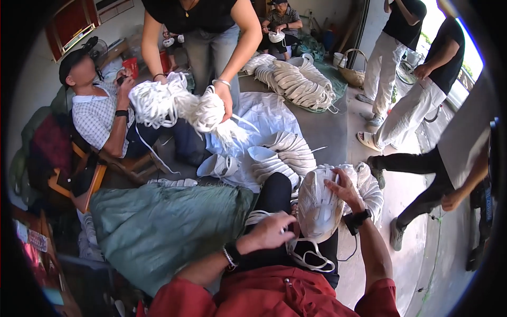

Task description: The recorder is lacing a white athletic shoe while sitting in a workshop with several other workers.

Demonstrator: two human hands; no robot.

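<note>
A white shoe upper [318,203] rests over my lap, with its toe toward me. My right hand [344,189] grips it along its right side, thumb and fingers closed on the upper. White shoelaces [315,260] hang in loops from its near end over my dark trousers. Just left of the shoe is my left hand [270,231], its fingers drawn together near the laces. A small white bit shows at those fingers, too small to name. More white uppers [369,190] are bunched right behind the held one.
A green sheet [169,230] covers something at my left. Nested rows of white uppers [288,158] lie ahead on a pale sheet [272,113]. A standing person holds bundles of white laces [163,103]. Another person sits at left; several people stand at right. Farther back are more uppers [303,82].
</note>
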